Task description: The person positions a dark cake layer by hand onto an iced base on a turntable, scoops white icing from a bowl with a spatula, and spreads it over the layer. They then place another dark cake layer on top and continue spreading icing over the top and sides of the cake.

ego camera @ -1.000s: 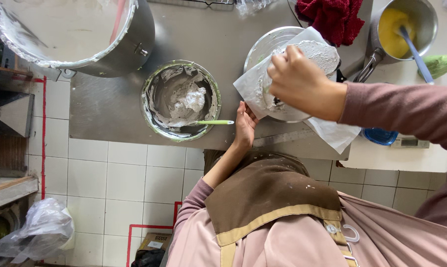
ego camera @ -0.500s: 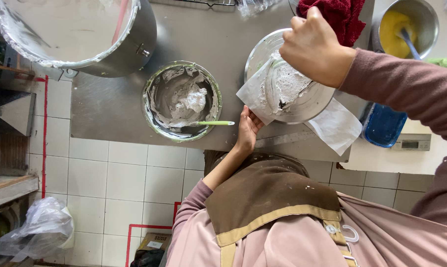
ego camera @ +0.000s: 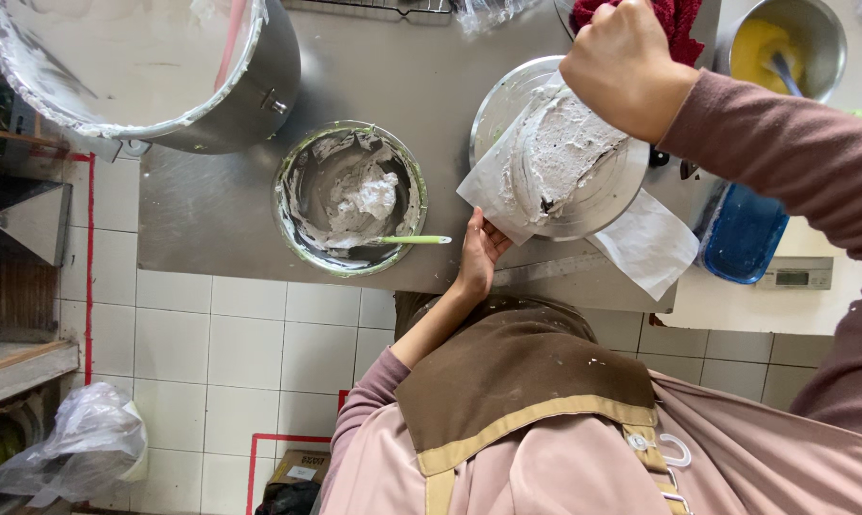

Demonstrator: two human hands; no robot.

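Step in hand looks like frosting: spreading grey cream over a cake on the round metal turntable (ego camera: 584, 205).

Right hand (ego camera: 624, 65) is closed in a fist at the far rim of the turntable, over the top of the cake (ego camera: 560, 157). It seems to grip a tool, but the fist hides it, so what it holds cannot be told. Cream lies directly below that fist, rough and ridged, not smoothed yet; a dark spot of bare cake shows near the lower edge.

Left hand (ego camera: 479, 253) is open, fingers loosely curled, holding nothing, touching the near corner of the white paper sheet (ego camera: 641, 238) that lies under the cake, at the table edge (ego camera: 212, 238).

To the side of the left hand, just beside it: a metal bowl (ego camera: 350, 195) of grey cream with a green-handled spatula (ego camera: 412, 239) resting on its rim, handle pointing toward that hand. Well beyond: big steel mixing bowl (ego camera: 135, 67). On the far side of the right fist: red cloth (ego camera: 679, 19), pot of yellow batter (ego camera: 784, 48), blue tray (ego camera: 741, 234).

Judgement: coat is partial. Next move calls for steadying or turning the paper with the left hand while the right drags cream evenly to the edge; more cream is within reach.
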